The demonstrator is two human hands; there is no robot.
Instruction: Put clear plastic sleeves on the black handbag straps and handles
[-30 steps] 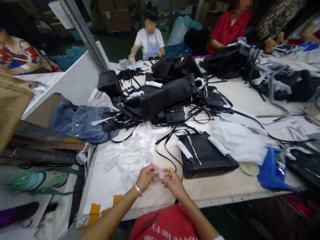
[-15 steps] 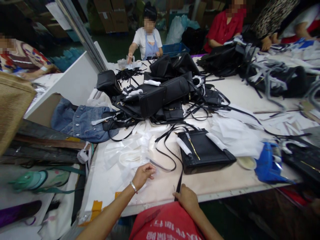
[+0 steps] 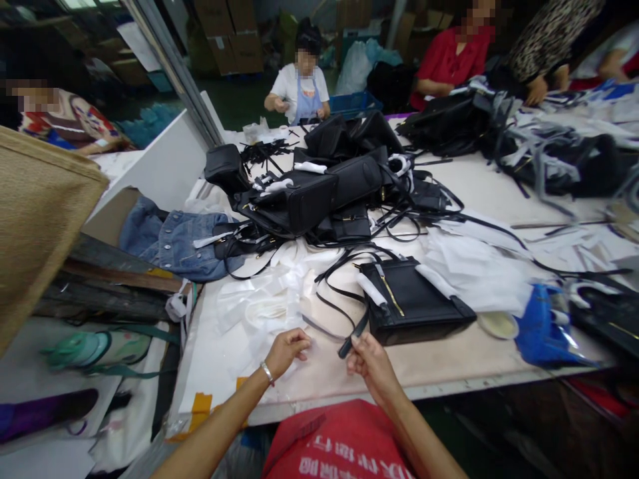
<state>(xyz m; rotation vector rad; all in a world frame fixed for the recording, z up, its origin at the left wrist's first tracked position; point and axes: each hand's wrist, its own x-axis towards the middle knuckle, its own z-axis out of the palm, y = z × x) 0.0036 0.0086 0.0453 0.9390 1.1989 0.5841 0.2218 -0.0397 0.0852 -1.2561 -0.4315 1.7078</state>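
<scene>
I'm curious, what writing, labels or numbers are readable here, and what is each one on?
White print on the red garment at the bottom edge: upside down and cut off, not readable.
Cardboard boxes at the back: any print too small and blurred.
Black bag and the strap in the right hand: no text shows.

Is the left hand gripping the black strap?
No, the left hand pinches clear plastic wrap; the right hand holds the black strap.
</scene>
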